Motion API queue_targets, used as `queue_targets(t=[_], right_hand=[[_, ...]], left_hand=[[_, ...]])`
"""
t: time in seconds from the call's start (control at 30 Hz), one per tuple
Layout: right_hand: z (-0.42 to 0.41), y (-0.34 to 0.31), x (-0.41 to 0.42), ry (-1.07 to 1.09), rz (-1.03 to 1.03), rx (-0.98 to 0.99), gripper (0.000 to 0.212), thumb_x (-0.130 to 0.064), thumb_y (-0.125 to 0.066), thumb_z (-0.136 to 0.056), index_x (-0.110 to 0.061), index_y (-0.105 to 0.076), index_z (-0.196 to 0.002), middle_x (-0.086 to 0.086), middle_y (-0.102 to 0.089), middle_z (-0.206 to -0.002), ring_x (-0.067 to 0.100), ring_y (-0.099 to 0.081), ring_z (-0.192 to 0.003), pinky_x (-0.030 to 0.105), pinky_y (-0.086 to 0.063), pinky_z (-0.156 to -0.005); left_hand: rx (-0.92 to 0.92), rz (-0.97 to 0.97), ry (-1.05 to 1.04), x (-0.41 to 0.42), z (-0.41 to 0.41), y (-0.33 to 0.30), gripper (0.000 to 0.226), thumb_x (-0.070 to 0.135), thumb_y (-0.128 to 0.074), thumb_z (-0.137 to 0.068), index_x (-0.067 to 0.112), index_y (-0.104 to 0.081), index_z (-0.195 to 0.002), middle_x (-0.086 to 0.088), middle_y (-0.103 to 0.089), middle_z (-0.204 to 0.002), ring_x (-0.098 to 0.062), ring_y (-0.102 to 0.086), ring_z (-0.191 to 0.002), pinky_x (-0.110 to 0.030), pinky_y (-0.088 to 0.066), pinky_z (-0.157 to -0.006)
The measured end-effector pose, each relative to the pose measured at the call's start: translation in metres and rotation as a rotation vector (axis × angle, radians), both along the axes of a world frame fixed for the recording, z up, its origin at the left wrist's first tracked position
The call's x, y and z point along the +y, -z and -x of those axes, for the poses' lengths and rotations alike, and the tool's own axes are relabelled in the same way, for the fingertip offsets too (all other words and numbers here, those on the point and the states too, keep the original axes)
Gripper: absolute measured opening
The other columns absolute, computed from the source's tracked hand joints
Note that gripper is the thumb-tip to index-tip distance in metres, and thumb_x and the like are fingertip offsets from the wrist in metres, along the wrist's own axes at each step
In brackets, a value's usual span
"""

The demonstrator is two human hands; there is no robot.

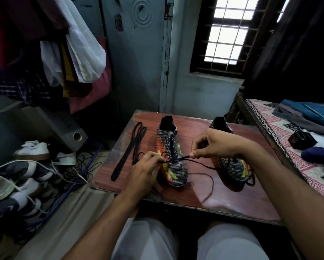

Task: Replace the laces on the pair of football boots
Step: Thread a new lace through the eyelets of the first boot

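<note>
Two black-and-white patterned football boots with orange and yellow marks stand on a small wooden table [223,196], toes towards me. The left boot [173,154] has a black lace [178,159] crossing its lowest eyelets. My left hand [145,168] pinches one end of this lace at the boot's left side. My right hand [211,143] pinches the other end to the right, above the gap between the boots. The lace's loose tail [208,179] curls over the table. The right boot [230,166] lies partly behind my right wrist. A folded spare black lace [128,150] lies at the table's left.
Several shoes [17,184] and tangled cables [76,171] lie on the floor to the left, beside a grey speaker [63,132]. Clothes [75,53] hang at upper left. A bed with a patterned sheet [288,139] and a small black box [302,140] is at the right.
</note>
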State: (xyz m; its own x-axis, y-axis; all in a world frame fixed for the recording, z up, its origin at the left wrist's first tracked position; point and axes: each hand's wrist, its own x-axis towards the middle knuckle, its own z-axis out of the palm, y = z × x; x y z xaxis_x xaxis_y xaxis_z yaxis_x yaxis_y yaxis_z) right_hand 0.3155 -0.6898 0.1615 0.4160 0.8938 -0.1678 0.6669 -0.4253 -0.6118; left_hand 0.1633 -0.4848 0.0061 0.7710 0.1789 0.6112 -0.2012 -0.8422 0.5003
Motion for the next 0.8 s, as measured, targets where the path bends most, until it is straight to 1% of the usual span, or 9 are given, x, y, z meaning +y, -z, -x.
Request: queue_targets(t=[0.07, 0.1, 0.17, 0.23, 0.3, 0.4, 0.53, 0.7, 0.8], right_hand=[[-0.001, 0.003, 0.001, -0.014, 0.04, 0.029, 0.016, -0.034, -0.08, -0.087, -0.019, -0.078, -0.083, 0.0, -0.07, -0.07, 0.011, -0.058, -0.065, 0.032, -0.047, -0.066], [-0.001, 0.004, 0.001, -0.032, 0.065, 0.025, 0.014, -0.033, -0.08, -0.088, -0.02, -0.079, -0.084, -0.001, -0.073, -0.074, 0.01, -0.06, -0.068, 0.032, -0.049, -0.07], [-0.001, 0.005, 0.002, -0.076, 0.104, 0.034, 0.011, -0.032, -0.08, -0.088, -0.021, -0.081, -0.088, -0.003, -0.077, -0.083, 0.007, -0.065, -0.077, 0.027, -0.051, -0.08], [-0.001, 0.009, 0.006, -0.098, 0.109, 0.071, 0.013, -0.031, -0.08, -0.089, -0.019, -0.081, -0.093, -0.003, -0.078, -0.089, 0.009, -0.069, -0.083, 0.024, -0.052, -0.085], [-0.002, 0.018, 0.013, -0.062, 0.077, 0.046, 0.014, -0.032, -0.079, -0.09, -0.019, -0.081, -0.095, -0.002, -0.078, -0.09, 0.014, -0.071, -0.085, 0.025, -0.053, -0.085], [-0.002, 0.038, 0.027, 0.005, -0.012, -0.089, 0.009, -0.029, -0.076, -0.093, -0.02, -0.079, -0.094, -0.008, -0.077, -0.086, 0.003, -0.07, -0.079, 0.024, -0.057, -0.081], [-0.004, 0.065, 0.043, 0.086, -0.112, -0.231, 0.004, -0.023, -0.074, -0.092, -0.026, -0.076, -0.093, -0.013, -0.073, -0.084, 0.005, -0.067, -0.079, 0.034, -0.057, -0.081], [-0.002, 0.08, 0.055, 0.101, -0.143, -0.312, 0.004, -0.02, -0.075, -0.09, -0.023, -0.076, -0.092, -0.011, -0.069, -0.089, 0.001, -0.061, -0.076, 0.022, -0.047, -0.073], [0.0, 0.083, 0.058, 0.098, -0.196, -0.273, 0.009, -0.018, -0.077, -0.088, -0.025, -0.078, -0.094, -0.01, -0.07, -0.089, 0.0, -0.06, -0.076, 0.016, -0.045, -0.07]], left_hand=[[-0.008, 0.022, -0.009, 0.002, 0.0, -0.002, 0.021, 0.003, -0.069, -0.091, 0.02, -0.067, -0.103, 0.011, -0.06, -0.107, -0.007, -0.06, -0.097, -0.015, -0.047, -0.087], [-0.011, 0.035, -0.009, 0.002, 0.0, -0.004, 0.026, -0.003, -0.072, -0.087, 0.02, -0.067, -0.1, 0.011, -0.061, -0.104, -0.006, -0.061, -0.096, -0.014, -0.047, -0.087], [-0.028, 0.091, -0.004, 0.002, 0.001, -0.006, 0.032, -0.008, -0.074, -0.081, 0.02, -0.065, -0.094, 0.013, -0.063, -0.1, -0.006, -0.063, -0.093, -0.023, -0.051, -0.083], [-0.033, 0.212, 0.002, -0.002, 0.002, -0.01, 0.031, -0.007, -0.075, -0.082, 0.02, -0.065, -0.092, 0.014, -0.067, -0.095, -0.006, -0.066, -0.09, -0.027, -0.054, -0.08], [-0.026, 0.377, 0.034, -0.007, 0.002, -0.013, 0.029, -0.007, -0.072, -0.087, 0.02, -0.064, -0.096, 0.014, -0.072, -0.093, -0.007, -0.071, -0.091, -0.026, -0.056, -0.082], [-0.019, 0.53, 0.072, -0.007, 0.0, -0.011, 0.028, -0.003, -0.067, -0.094, 0.021, -0.064, -0.108, 0.013, -0.076, -0.1, -0.008, -0.073, -0.099, -0.028, -0.057, -0.088], [-0.036, 0.515, -0.002, -0.001, -0.003, -0.005, 0.02, 0.007, -0.072, -0.094, 0.024, -0.071, -0.103, 0.013, -0.075, -0.099, -0.009, -0.072, -0.098, -0.038, -0.059, -0.087], [-0.018, 0.488, 0.02, -0.001, -0.004, -0.006, 0.025, 0.003, -0.071, -0.092, 0.026, -0.076, -0.101, 0.013, -0.076, -0.1, -0.01, -0.072, -0.099, -0.039, -0.059, -0.089], [-0.022, 0.535, 0.008, 0.0, -0.003, -0.009, 0.024, 0.0, -0.071, -0.091, 0.022, -0.077, -0.098, 0.013, -0.076, -0.096, -0.008, -0.072, -0.096, -0.035, -0.059, -0.088]])
